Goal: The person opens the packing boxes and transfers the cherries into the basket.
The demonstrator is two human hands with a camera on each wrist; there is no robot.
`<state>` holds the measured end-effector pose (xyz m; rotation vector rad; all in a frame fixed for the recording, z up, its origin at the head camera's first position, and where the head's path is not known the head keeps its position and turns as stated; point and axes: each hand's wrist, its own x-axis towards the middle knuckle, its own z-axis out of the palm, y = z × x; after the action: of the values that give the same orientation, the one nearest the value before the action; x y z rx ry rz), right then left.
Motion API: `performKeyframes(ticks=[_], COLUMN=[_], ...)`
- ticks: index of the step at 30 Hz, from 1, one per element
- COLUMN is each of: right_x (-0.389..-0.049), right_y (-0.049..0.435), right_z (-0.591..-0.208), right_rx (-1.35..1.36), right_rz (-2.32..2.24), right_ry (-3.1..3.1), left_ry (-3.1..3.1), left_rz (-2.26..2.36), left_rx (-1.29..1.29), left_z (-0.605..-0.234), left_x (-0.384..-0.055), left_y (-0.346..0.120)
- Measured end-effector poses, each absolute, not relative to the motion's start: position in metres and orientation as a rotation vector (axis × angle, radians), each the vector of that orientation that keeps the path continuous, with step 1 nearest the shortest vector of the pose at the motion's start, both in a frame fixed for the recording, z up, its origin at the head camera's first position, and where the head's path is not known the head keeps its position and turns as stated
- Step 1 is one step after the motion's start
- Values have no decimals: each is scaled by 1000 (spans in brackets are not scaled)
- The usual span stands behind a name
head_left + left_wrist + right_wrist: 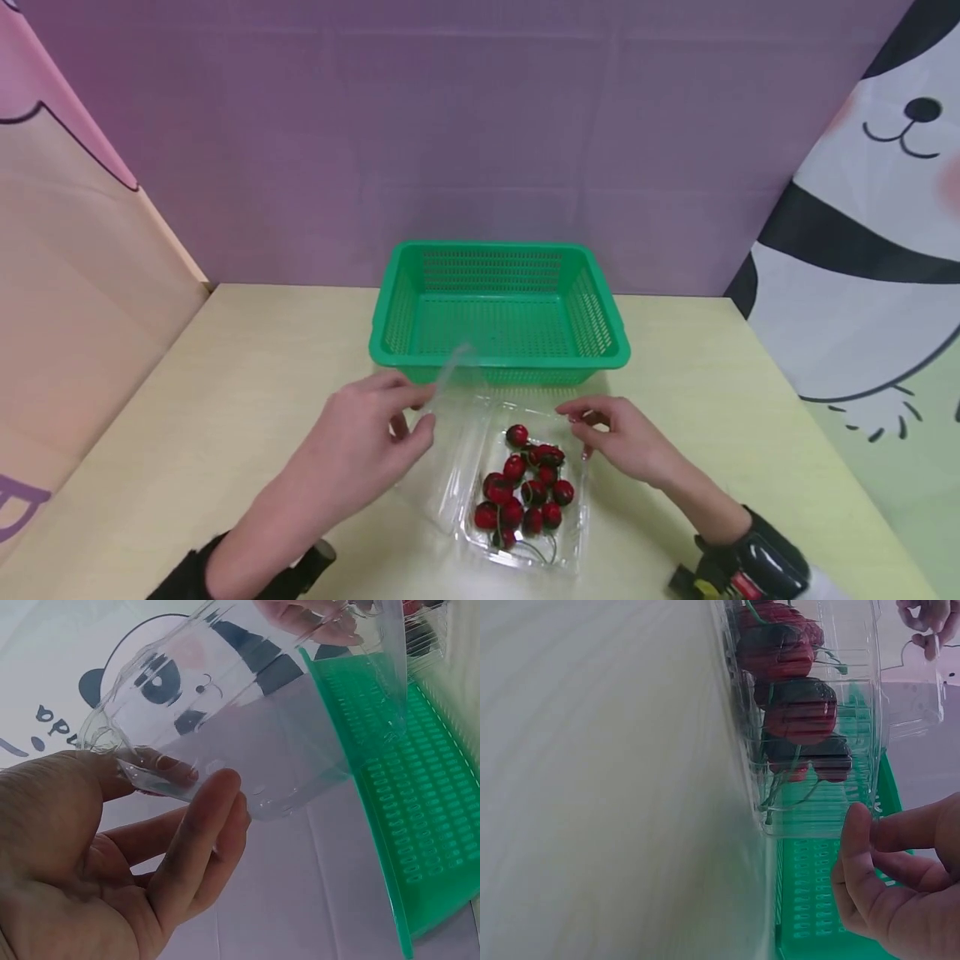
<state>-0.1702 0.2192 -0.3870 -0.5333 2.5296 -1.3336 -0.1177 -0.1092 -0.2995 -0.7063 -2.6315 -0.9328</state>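
Note:
A clear plastic clamshell container [573, 550] stands on the table with its lid [459, 417] raised on the left side. Several dark red cherries [513, 467], some with green stems, lie in its base. My left hand [367, 437] pinches the lid's free edge between thumb and fingers; in the left wrist view the clear lid [292, 772] spreads out beyond the fingertips. At the base's far right corner, my right hand [622, 433] pinches the rim. The right wrist view has the thumb and index finger [857, 847] meeting at that corner, with cherries [801, 710] behind the clear wall.
Just behind the container sits a green perforated basket [498, 363] with nothing in it. The pale wooden table [262, 375] ends at a purple backdrop [480, 125]. Printed cloths hang at both sides, one with a panda [885, 217].

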Motion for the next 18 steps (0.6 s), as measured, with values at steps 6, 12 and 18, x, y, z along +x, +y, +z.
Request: performKeyframes(ticks=[6, 12, 18], right_x=[-171, -173, -174], right_y=[218, 217, 216], right_z=[-387, -388, -389], right_rx=[-535, -526, -515], right_rz=[-1329, -1316, -1300], right_ry=[2539, 2551, 2570], left_ry=[-2669, -2779, -2902], left_rz=[-873, -788, -691], left_rx=[-676, -604, -548], left_z=[-299, -296, -296], left_x=[-117, -118, -117], left_y=[-115, -123, -132])
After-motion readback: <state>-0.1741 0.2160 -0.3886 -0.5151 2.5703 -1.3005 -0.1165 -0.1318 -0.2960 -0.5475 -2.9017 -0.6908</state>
